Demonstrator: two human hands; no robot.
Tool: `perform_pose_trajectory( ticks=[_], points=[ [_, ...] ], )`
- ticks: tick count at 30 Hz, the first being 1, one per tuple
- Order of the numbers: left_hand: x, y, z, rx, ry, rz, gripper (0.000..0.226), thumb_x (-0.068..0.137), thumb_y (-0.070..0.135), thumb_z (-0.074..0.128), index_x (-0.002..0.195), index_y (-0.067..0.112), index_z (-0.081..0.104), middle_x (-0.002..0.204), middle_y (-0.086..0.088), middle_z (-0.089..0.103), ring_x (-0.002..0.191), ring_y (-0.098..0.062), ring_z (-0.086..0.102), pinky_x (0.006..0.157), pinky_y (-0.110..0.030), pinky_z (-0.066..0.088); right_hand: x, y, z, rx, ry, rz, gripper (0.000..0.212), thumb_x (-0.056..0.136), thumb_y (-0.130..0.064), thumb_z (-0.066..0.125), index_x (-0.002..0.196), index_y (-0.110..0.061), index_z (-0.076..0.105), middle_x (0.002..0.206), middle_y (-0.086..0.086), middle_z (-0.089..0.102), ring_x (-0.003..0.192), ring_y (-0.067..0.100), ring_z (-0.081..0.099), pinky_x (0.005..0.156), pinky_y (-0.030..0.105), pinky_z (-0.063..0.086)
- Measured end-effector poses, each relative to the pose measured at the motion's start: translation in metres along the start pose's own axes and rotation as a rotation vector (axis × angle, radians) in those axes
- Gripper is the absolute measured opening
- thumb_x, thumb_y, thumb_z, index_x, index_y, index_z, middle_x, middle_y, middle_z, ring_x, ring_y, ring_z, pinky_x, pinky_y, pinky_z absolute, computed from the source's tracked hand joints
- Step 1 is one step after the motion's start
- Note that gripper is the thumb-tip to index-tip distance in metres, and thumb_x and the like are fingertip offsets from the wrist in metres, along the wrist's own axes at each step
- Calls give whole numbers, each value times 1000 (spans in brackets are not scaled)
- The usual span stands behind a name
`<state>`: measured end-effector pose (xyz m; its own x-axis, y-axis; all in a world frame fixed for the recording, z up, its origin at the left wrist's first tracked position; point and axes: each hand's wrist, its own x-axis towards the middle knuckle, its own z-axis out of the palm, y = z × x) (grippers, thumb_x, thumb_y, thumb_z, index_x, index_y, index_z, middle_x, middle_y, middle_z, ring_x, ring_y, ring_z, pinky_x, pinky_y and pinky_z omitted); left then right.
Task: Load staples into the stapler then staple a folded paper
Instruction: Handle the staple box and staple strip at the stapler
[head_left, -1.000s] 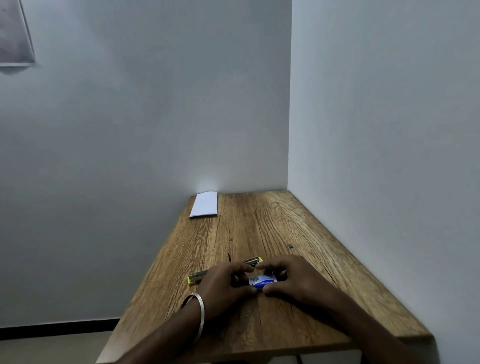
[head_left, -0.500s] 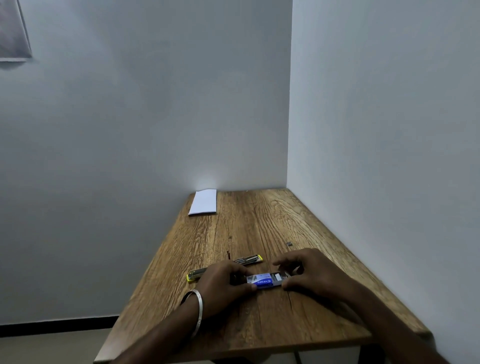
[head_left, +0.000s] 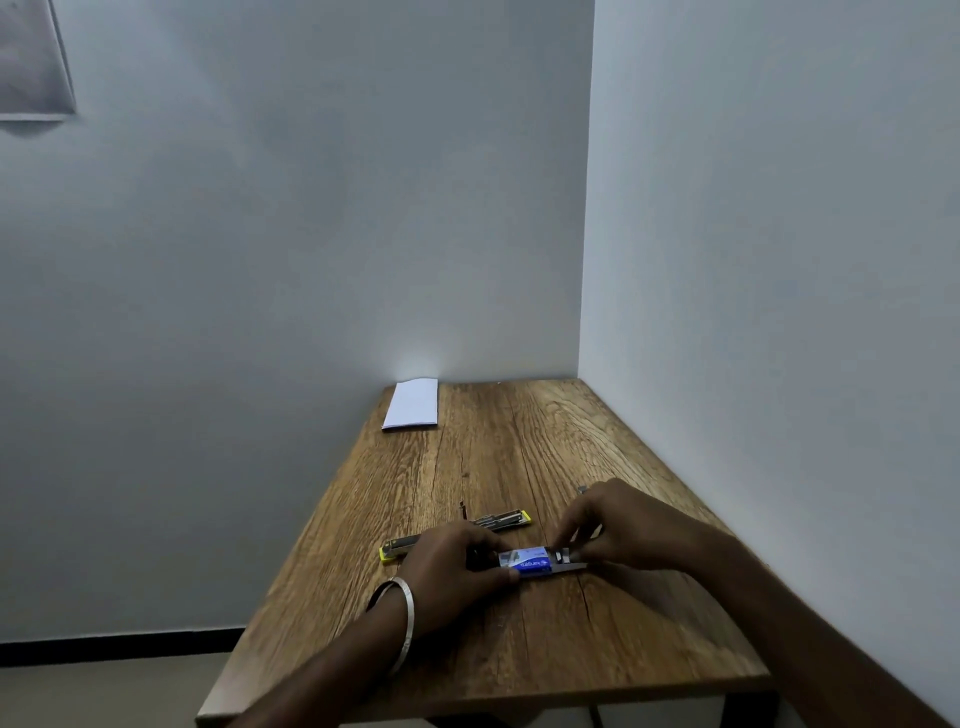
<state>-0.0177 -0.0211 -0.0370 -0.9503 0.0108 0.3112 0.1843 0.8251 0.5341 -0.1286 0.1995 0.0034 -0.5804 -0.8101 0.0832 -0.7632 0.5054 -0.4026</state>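
Observation:
A small blue staple box (head_left: 527, 562) lies on the wooden table (head_left: 519, 457) near its front. My left hand (head_left: 452, 571) grips the box's left end. At the right end a grey inner tray (head_left: 569, 560) sticks out, and my right hand (head_left: 621, 530) pinches it with its fingertips. Just behind my left hand lies the yellow-and-metal stapler (head_left: 501, 521), swung open flat; my hand hides its middle. A folded white paper (head_left: 412, 404) rests at the table's far left corner.
Walls close the table in at the back and along the right side. A tiny metal bit (head_left: 582, 489) lies near the right wall. The table's left and front edges are open to the floor.
My right hand has slid to the right, drawing the inner tray out of the blue box. My left hand has kept the box in place.

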Motion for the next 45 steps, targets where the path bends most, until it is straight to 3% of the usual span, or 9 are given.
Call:
perform_pose_trajectory(
  ticks=[7, 18, 29, 33, 38, 42, 45],
  points=[
    [1, 0, 0, -2, -11, -14, 34, 81, 42, 71, 112, 31, 68, 109, 10, 66, 96, -2, 59, 87, -28, 53, 8, -2, -1, -79, -49, -41, 24, 86, -9, 75, 108, -18, 76, 106, -8, 73, 85, -5, 63, 73, 7, 49],
    [-1, -1, 1, -12, 14, -17, 33, 80, 43, 72, 111, 31, 69, 108, 12, 65, 95, 0, 59, 86, -26, 53, 13, -3, -3, -78, -94, -75, 21, 86, -4, 74, 103, -17, 76, 90, -20, 64, 80, -10, 62, 69, 5, 50],
    [-2, 0, 1, -12, 16, -9, 32, 80, 43, 72, 110, 31, 69, 106, 12, 66, 93, 0, 60, 86, -27, 54, 9, 3, 0, -27, 12, -107, 13, 84, -11, 77, 96, -18, 75, 92, -15, 68, 90, -2, 64, 83, 19, 56],
    [-2, 0, 1, -21, 13, -7, 32, 80, 42, 72, 110, 30, 69, 108, 11, 66, 95, -1, 60, 87, -28, 54, 8, 6, 4, -37, 21, -111, 17, 85, -13, 77, 99, -24, 76, 93, -22, 64, 92, -10, 59, 76, 8, 49],
    [-2, -1, 1, -17, 18, -1, 32, 80, 42, 72, 110, 30, 69, 107, 11, 65, 94, 0, 60, 86, -27, 53, 12, 4, -1, -33, -82, -76, 27, 86, -9, 75, 108, -24, 75, 92, -25, 63, 87, -15, 60, 74, 6, 51],
    [-1, -2, 1, -13, 18, 2, 31, 80, 43, 72, 109, 32, 69, 107, 12, 66, 93, 0, 59, 86, -27, 53, 13, 3, 0, -39, -25, -87, 22, 82, -8, 78, 96, -23, 71, 86, -21, 62, 81, -14, 61, 70, 6, 50],
    [-1, -2, 2, -4, 19, 7, 31, 80, 44, 71, 110, 33, 69, 107, 13, 66, 92, 1, 58, 85, -24, 53, 13, 4, 1, -71, -39, -80, 20, 83, -10, 78, 99, -21, 75, 82, -23, 61, 77, -15, 60, 68, 7, 49]
  ],
)
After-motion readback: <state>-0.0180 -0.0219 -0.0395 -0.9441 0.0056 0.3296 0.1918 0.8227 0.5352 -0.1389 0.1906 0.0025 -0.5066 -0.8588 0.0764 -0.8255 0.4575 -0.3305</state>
